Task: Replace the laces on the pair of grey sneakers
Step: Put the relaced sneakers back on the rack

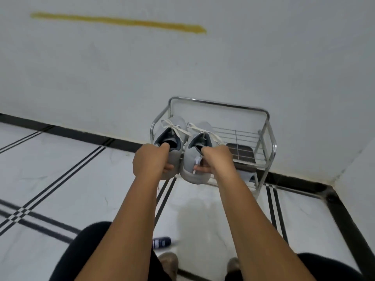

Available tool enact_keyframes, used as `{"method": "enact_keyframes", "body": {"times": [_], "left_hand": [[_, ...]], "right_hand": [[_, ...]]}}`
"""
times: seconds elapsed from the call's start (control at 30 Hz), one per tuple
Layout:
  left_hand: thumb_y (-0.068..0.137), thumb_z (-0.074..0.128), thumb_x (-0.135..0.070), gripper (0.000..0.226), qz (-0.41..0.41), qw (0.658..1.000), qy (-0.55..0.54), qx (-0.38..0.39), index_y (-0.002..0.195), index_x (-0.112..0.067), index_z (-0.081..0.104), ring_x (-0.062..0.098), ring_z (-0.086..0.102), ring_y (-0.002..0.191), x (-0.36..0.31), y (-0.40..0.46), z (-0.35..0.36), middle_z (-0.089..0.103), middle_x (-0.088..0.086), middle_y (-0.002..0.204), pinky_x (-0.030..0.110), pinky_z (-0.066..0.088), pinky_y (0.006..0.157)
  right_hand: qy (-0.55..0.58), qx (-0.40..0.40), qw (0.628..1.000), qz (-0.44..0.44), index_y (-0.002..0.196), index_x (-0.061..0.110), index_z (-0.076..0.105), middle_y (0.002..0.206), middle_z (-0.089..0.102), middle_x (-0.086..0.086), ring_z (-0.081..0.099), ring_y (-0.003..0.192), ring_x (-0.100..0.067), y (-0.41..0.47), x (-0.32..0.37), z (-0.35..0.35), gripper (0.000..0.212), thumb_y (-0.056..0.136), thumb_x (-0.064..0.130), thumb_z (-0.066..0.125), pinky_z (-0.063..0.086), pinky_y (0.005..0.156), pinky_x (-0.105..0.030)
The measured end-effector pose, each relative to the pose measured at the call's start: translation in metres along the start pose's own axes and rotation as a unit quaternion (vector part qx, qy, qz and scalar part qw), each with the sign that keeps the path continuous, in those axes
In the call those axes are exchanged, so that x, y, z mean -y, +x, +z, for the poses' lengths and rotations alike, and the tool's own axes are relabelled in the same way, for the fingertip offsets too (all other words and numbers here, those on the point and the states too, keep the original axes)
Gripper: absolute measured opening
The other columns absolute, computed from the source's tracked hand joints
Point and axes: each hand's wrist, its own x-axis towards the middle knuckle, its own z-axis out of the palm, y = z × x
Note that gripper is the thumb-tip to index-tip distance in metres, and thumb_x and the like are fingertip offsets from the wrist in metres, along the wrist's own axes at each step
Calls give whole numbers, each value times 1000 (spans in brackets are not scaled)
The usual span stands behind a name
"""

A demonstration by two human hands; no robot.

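Note:
Both arms reach forward, each hand holding one grey sneaker by its heel in front of a metal shoe rack (pixel 265 126). My left hand (pixel 151 161) grips the left sneaker (pixel 173 134), fingers inside the opening and thumb on the heel. My right hand (pixel 217 159) grips the right sneaker (pixel 192 159) the same way, beside its white heel tab. Both sneakers point away from me, toes over the rack's top shelf, and carry cream laces (pixel 174 127) tied in bows.
The chrome wire rack stands against a white wall with a yellow streak (pixel 119 22). A dark item (pixel 242 153) lies on a lower shelf. The floor is white tile with black stripes. A small dark blue bottle (pixel 161 242) lies near my knees.

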Motion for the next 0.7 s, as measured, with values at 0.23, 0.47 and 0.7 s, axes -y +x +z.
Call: {"method": "enact_keyframes", "body": {"times": [0.23,0.47,0.7], "left_hand": [[83,47,-22,23,14,999,-23,27,83,-3,60,27,72,61,-55,102,43,64,5,46,44,59,80],[81,45,-21,24,18,1000,-9,7,75,-3,59,24,71,58,-55,159,82,66,8,49,43,58,80],[81,44,-25,27,-3,1000,19,-3,80,-3,61,24,71,63,-47,188,96,66,6,49,40,57,82]], "right_hand": [[11,-2,1000,1,79,-2,56,59,55,-12,60,47,-28,97,58,9,10,87,-5,50,60,69,-49],[-11,-24,1000,4,81,1,57,59,57,-10,64,51,-29,160,55,26,8,85,-3,51,61,63,-47],[-67,-45,997,-15,88,1,59,57,59,-6,68,57,-31,185,40,37,8,85,3,51,61,63,-47]]}}
